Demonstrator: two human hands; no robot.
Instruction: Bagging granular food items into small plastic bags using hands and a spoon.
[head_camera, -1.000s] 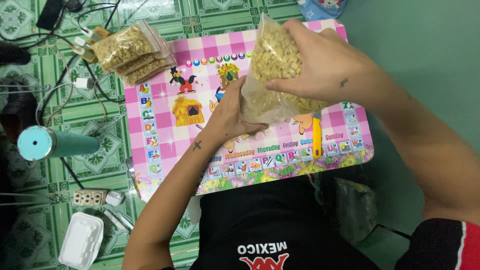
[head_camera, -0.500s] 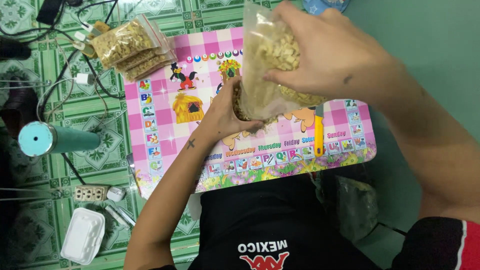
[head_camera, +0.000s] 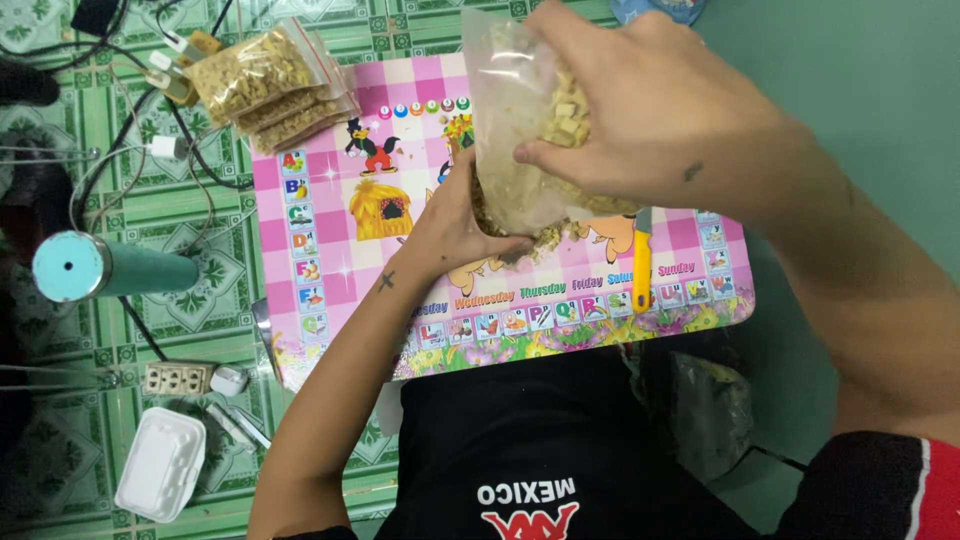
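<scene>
Bag (head_camera: 520, 110) of beige crumbs tilting over pink table (head_camera: 330, 240); I'm pinching its side with right hand (head_camera: 640, 120), left hand (head_camera: 460, 225) fingers curled cupping bottom. Keeping mouth up, supporting sagging base.

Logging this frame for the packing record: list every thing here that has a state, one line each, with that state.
clear plastic bag: part filled with tan pieces, held up over the mat
right hand: gripping the bag's upper side
left hand: cupping the bag's bottom
stack of filled bags: lying flat, closure unclear
yellow knife: lying on the mat, untouched
white foam box: closed, on the floor
pink mat: lying flat
</scene>
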